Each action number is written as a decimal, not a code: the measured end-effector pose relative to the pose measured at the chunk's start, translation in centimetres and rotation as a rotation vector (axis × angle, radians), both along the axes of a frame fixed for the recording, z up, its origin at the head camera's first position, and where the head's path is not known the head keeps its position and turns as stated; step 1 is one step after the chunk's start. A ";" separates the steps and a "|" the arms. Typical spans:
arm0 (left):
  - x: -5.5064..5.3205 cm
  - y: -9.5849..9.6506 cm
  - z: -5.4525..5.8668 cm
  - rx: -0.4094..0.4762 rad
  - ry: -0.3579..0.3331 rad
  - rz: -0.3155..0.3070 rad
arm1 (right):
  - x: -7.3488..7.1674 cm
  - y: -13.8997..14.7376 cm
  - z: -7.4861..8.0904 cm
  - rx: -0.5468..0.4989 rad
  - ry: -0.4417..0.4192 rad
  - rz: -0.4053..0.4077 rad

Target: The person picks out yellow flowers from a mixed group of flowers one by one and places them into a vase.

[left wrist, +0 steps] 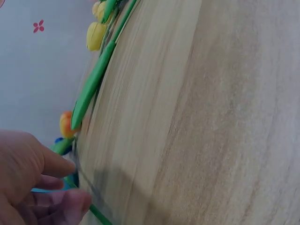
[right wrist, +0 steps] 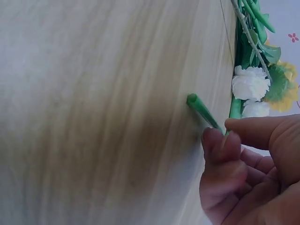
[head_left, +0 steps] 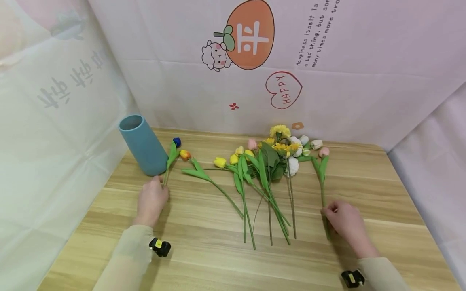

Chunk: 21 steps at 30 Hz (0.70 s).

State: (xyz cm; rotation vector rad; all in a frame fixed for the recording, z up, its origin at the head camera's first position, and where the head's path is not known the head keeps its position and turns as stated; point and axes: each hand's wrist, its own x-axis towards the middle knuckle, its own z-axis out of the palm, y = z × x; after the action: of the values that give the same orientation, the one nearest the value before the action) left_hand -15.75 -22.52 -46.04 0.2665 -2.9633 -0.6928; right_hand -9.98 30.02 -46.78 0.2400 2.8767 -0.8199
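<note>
Under the blue tulip (head_left: 176, 142), my left hand (head_left: 153, 198) is at the lower stem (left wrist: 100, 214). A gap shows between its thumb and fingertips, with the green stem passing through. That tulip lies beside the base of a blue vase (head_left: 143, 145). My right hand (head_left: 344, 220) pinches the stem (right wrist: 204, 111) of a pink tulip (head_left: 323, 152) at the right of the flowers, its cut end pointing towards me. Close to my left hand lies an orange tulip (head_left: 185, 154), its stem slanting down to the right.
Mid-table lies a loose bunch with yellow tulips (head_left: 220, 162), yellow daisy-like flowers (head_left: 280, 131), white blooms (head_left: 292, 166) and several crossing stems. A printed cloth (head_left: 174, 93) hangs behind the wooden table (head_left: 218, 266). Wrist cameras (head_left: 160, 247) sit at both sleeves.
</note>
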 end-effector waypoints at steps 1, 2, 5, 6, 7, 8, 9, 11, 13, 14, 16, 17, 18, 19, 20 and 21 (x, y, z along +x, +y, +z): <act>0.1 0.3 0.2 -0.026 0.009 -0.008 | 0.0 0.1 0.0 0.019 0.013 0.005; 0.1 0.6 0.4 -0.054 0.022 -0.018 | -0.1 0.1 0.1 0.038 0.028 0.008; 0.2 2.3 1.2 -0.125 0.055 -0.078 | -0.2 0.1 0.3 0.095 0.108 0.036; 0.2 2.9 1.4 -0.132 0.052 -0.104 | -0.2 0.0 0.4 0.105 0.137 0.053; 0.1 3.7 1.6 -0.133 0.046 -0.140 | -0.3 -0.2 0.4 0.118 0.171 0.072; 0.0 4.4 1.7 -0.133 0.038 -0.176 | -0.3 -0.4 0.5 0.130 0.201 0.096; 0.0 5.2 1.7 -0.133 0.028 -0.216 | -0.4 -0.6 0.5 0.152 0.233 0.127; -0.2 6.6 1.4 -0.134 0.004 -0.289 | -0.4 -1.2 0.5 0.198 0.278 0.193; -0.3 7.8 0.8 -0.129 -0.028 -0.357 | -0.4 -1.7 0.4 0.240 0.304 0.252; -0.3 8.4 0.5 -0.122 -0.046 -0.383 | -0.4 -1.9 0.3 0.259 0.303 0.281; -0.2 9.3 -0.1 -0.110 -0.090 -0.425 | -0.2 -2.1 0.1 0.285 0.279 0.326; -0.2 9.7 -0.3 -0.105 -0.108 -0.440 | -0.1 -2.2 0.0 0.288 0.255 0.340; -0.1 10.0 -0.6 -0.106 -0.125 -0.455 | 0.1 -2.2 -0.2 0.296 0.233 0.351; -0.1 10.3 -0.8 -0.107 -0.135 -0.469 | 0.2 -2.2 -0.3 0.300 0.208 0.358; 0.0 10.5 -0.9 -0.113 -0.144 -0.478 | 0.3 -2.1 -0.5 0.305 0.184 0.364; 0.1 10.7 -1.0 -0.120 -0.151 -0.485 | 0.4 -2.1 -0.6 0.310 0.161 0.367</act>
State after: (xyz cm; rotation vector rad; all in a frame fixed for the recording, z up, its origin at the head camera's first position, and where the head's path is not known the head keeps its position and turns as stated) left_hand -15.66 -11.86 -47.04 -0.4429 -3.2253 -0.5481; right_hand -9.53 27.93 -47.43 -0.3304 3.0469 -0.3418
